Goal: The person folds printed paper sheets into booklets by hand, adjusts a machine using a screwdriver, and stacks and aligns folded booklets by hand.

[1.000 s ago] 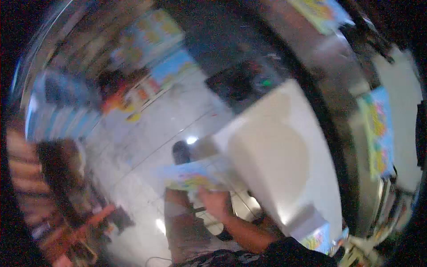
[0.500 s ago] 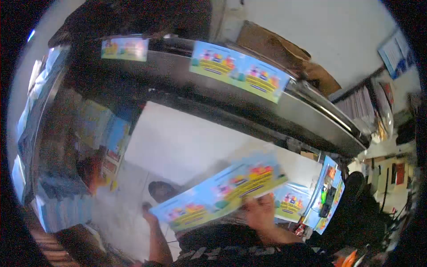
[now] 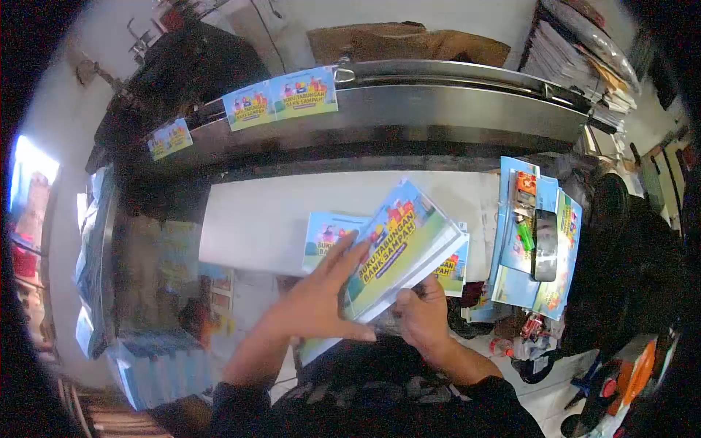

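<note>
A blue-and-green booklet (image 3: 394, 244) with yellow cover lettering is held tilted above the white tabletop, white page edges showing along its lower right side. My left hand (image 3: 321, 296) is closed around its left corner, fingers along the upper edge and thumb by the lower one. At the lower right edge, my right hand (image 3: 423, 314) grips the same booklet with the thumb uppermost; its other fingers are mostly hidden. Behind the booklet, a matching printed cover sheet (image 3: 328, 228) lies on the white tabletop (image 3: 248, 219), partly covered.
Right of the tabletop, printed sheets (image 3: 511, 281) carry a black case (image 3: 545, 244) and a green lighter (image 3: 524, 235). More covers (image 3: 303, 95) lie on the long metal bar (image 3: 453, 109) across the back. Stacked blue booklets (image 3: 164, 372) stand at lower left.
The long printed piece spread between both hands now appears as a compact, tilted booklet. My left hand has come up and right, onto the booklet. The head view has turned.
</note>
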The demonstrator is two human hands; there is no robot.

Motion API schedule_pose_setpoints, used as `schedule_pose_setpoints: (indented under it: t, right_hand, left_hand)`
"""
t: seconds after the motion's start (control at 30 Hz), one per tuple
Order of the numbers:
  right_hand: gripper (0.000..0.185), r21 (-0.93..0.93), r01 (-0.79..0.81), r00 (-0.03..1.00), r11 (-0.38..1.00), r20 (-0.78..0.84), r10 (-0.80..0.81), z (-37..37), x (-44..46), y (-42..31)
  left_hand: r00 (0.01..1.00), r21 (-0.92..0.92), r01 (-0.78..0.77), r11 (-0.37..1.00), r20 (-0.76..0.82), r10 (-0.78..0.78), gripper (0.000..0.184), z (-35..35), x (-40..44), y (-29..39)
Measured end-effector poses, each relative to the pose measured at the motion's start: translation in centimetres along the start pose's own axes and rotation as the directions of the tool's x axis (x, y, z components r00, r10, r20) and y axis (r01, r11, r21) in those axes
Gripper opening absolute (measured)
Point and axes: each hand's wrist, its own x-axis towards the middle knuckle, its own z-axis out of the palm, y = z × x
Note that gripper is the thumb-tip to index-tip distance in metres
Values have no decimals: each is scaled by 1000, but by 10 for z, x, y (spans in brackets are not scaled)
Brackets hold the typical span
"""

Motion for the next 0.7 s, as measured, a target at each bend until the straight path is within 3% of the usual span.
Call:
schedule_pose_setpoints:
  t: [0.03,0.1,0.13,0.17,0.23,0.27,0.3,0.37,0.4,0.43,0.5,0.63,0.7]
  right_hand:
    - [37,2,1,1000,1000,2,-1,-2,0,-2]
    - [34,-282,22,999,959,-25,-30,-2,2,1]
    - [34,-290,17,1000,957,-18,-23,0,2,-2]
    - [33,-319,-13,1000,948,-17,7,3,2,-7]
    - [33,-359,-36,999,933,-17,32,5,1,-13]
    - [32,-337,-12,999,942,-36,0,1,1,-17]
    - [32,-312,20,998,950,-53,-39,0,2,-21]
    - [33,-283,23,994,959,-93,-52,2,1,-22]
    - [34,-268,78,989,960,-102,-109,5,-2,-21]
    - [34,-256,134,980,957,-112,-167,7,-3,-20]
    - [35,-292,147,974,945,-124,-189,3,-5,-19]
    - [40,-314,16,978,949,-193,-81,-7,-12,-13]
    - [55,-566,-49,949,823,-284,-139,-9,-14,-16]
  left_hand:
    - [1000,3,1,1000,-1,-1,120,5,3,-4]
    - [996,-355,-46,934,52,69,116,11,-1,-13]
    - [995,-473,-35,880,70,77,103,11,-6,-14]
    - [995,-475,-39,879,63,78,103,14,-14,-25]
    - [983,-685,186,704,126,-137,91,21,-34,-59]
    - [921,-842,309,442,149,-359,69,19,-44,-68]
    - [926,-844,297,447,140,-351,69,10,-45,-78]
    - [925,-896,267,354,135,-356,49,-15,-40,-96]
    - [955,-825,263,500,149,-256,36,-31,-32,-79]
    - [958,-829,255,497,146,-247,36,-45,-29,-71]
    - [955,-519,274,809,49,-292,35,-65,-27,-65]
    - [988,-446,86,891,-75,-133,32,-86,-23,-74]
    - [994,-19,-36,999,-105,34,25,-95,-20,-64]
